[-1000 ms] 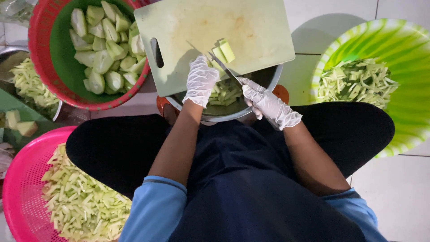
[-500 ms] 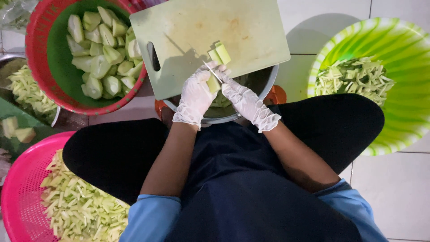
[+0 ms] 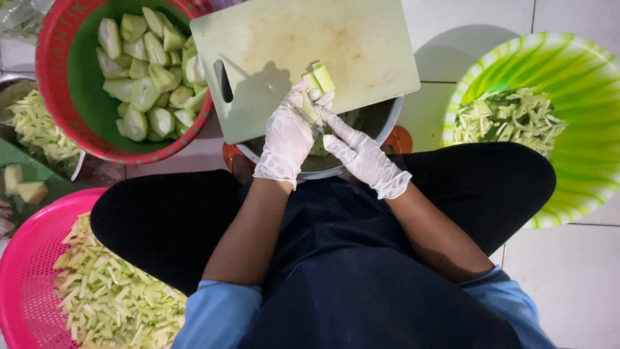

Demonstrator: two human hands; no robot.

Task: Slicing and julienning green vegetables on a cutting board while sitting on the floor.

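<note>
My left hand (image 3: 286, 141), in a thin white glove, pinches a pale green vegetable piece (image 3: 320, 77) at the near edge of the light green cutting board (image 3: 310, 45). My right hand (image 3: 361, 156), also gloved, grips a knife (image 3: 301, 111). Its thin blade lies against the lower part of the piece, between my two hands. The board rests over a steel bowl (image 3: 386, 124), which holds a few cut pieces under my hands.
A red basket with a green inner bowl (image 3: 55, 97) of peeled chunks stands at the upper left. A green striped basin (image 3: 581, 71) of cut strips is on the right, a pink basket (image 3: 22, 271) of strips at the lower left. My crossed legs fill the middle.
Both hands have drawn together at the board's near edge. The left hand has closed on the vegetable piece and the knife blade now lies against it.
</note>
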